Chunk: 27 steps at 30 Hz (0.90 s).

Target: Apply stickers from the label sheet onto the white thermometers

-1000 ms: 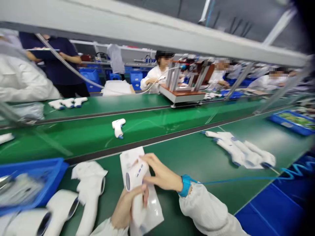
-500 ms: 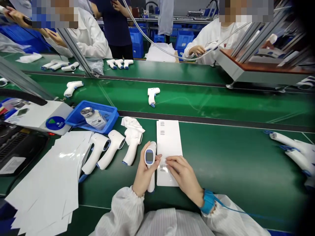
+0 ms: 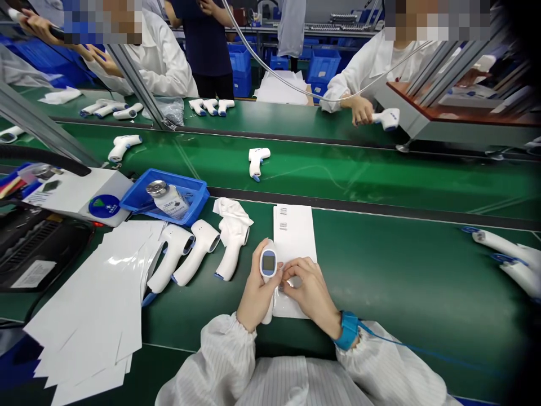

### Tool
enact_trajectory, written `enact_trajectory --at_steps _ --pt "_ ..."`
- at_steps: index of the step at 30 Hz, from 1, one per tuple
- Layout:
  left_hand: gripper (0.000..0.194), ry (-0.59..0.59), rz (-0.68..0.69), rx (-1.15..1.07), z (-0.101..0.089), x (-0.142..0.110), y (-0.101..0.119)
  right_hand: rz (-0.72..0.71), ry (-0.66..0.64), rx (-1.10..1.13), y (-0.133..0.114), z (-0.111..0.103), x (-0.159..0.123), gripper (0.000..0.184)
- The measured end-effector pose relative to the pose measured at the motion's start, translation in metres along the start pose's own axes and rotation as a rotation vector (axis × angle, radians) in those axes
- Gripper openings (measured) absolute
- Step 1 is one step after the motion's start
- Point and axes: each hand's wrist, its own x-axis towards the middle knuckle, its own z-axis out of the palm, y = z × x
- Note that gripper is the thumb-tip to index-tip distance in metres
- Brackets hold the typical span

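My left hand (image 3: 253, 298) is wrapped round a white infrared thermometer (image 3: 268, 264), its screen turned up towards me. Just right of it, a white label sheet (image 3: 298, 232) with small printed labels lies on the green bench. My right hand (image 3: 310, 287) rests over the lower part of this sheet, thumb and forefinger pinched together close to the left fingertips. Whatever sits in that pinch is too small to make out. A blue wrist strap (image 3: 349, 330) circles my right wrist.
Left of my hands lie several thermometer bodies (image 3: 196, 254), one under a white cloth (image 3: 232, 217). Beyond them are a blue tray (image 3: 195, 203) holding a bottle (image 3: 168, 198) and fanned white sheets (image 3: 97, 293). A thermometer (image 3: 257, 162) lies on the belt. Co-workers are opposite.
My right thumb and forefinger have drawn into a tighter pinch, nearer my left hand. Across the belt, a co-worker's hand has lowered a thermometer towards the bench. The view has shifted slightly.
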Motion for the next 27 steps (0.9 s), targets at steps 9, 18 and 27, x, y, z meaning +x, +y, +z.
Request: enact_trajectory --at_steps 9,18,27 --pt "0.067 -0.070 0.047 0.011 0.015 0.004 0.009 0.103 -0.357 0.580 -0.038 -0.055 -0.016 0.013" --pt "0.073 -0.109 0.023 -0.007 0.044 0.016 -0.017 -0.043 0.115 0.186 -0.014 -0.060 0.023 0.010" --pt "0.074 -0.139 0.005 -0.027 0.042 0.014 -0.015 -0.040 0.159 0.267 -0.011 -0.056 0.035 0.009"
